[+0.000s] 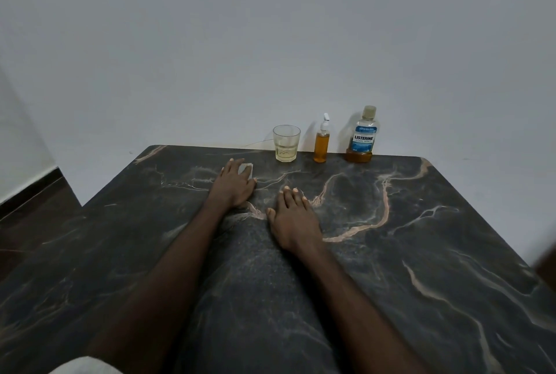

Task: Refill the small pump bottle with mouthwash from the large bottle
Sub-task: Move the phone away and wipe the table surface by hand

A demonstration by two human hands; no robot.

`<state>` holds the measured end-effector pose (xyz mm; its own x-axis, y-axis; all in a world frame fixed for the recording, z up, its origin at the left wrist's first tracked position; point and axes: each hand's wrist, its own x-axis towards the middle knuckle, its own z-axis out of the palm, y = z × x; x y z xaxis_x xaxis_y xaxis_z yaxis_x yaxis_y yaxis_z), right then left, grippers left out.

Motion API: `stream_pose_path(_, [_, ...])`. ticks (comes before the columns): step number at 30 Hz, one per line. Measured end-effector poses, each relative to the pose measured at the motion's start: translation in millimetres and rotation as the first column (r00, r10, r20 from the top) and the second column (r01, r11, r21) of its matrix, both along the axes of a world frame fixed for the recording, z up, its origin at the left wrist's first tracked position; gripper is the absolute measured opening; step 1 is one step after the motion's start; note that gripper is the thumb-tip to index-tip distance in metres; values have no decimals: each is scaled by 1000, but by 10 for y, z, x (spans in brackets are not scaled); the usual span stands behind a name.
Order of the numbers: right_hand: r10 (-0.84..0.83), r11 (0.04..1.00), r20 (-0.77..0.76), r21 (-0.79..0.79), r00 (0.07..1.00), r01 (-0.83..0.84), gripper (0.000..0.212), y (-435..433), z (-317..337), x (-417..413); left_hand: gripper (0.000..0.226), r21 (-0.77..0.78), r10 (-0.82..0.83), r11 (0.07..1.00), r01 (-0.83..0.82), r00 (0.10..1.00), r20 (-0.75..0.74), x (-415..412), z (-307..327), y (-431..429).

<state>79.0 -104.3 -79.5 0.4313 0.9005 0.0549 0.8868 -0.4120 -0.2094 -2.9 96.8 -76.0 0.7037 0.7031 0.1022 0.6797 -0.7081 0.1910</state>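
The small pump bottle (pixel 321 145) stands upright at the table's far edge, its white pump fitted and amber liquid reaching close to the neck. To its right is the large clear mouthwash bottle (pixel 362 136) with a blue label and its cap on; amber liquid shows only near its base. My left hand (pixel 236 184) lies on the table in front of the glass, fingers curled over a small pale cloth or pad (pixel 246 169). My right hand (pixel 293 217) rests flat on the table, fingers apart and holding nothing, well short of both bottles.
A clear glass tumbler (pixel 286 143) with a little pale yellow liquid stands left of the pump bottle. All three stand in a row against the white wall. The dark marble table (pixel 421 238) stretches towards me, with dark floor past its left edge.
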Motion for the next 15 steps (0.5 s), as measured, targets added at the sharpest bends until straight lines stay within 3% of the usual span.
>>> stream_pose_path(7, [5,1000,-10,-18,1000,-5,69,-3,25,1,52,-15,27,1000,-27,998,64,170,41,80])
stream_pose_path(15, [6,1000,-30,-27,1000,-7,69,11,47,8,55,25,-20,999,21,999,-42,343,38,344])
